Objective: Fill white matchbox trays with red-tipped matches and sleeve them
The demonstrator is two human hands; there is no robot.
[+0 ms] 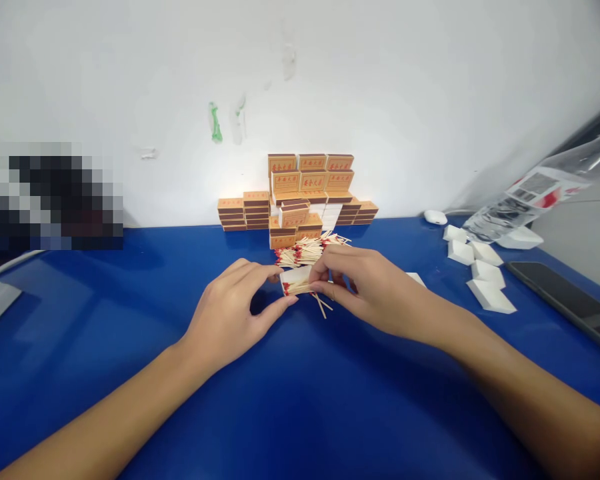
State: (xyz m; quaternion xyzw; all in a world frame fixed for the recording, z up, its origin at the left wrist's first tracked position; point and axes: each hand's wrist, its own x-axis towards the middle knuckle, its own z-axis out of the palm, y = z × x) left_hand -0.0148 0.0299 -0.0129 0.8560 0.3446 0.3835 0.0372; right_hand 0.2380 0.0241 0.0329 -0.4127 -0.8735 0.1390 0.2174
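My left hand (237, 300) grips the left end of a small white matchbox tray (291, 275) between thumb and fingers. Red-headed matches (296, 288) lie lengthwise inside it. Over the tray's right end, my right hand (353, 283) is closed in a pinch on matches, its fingertips hiding part of them. A few loose matches (322, 305) stick out below those fingertips onto the table. Just behind the tray is a heaped pile of matches (305, 251), heads mostly to the left.
Closed matchboxes (313, 181) are stacked against the wall behind the pile. On the right lie several white trays (486, 275), a phone (570, 300), a white earphone case (435, 217) and a clear plastic packet (535, 193). The tabletop (300, 400) is blue.
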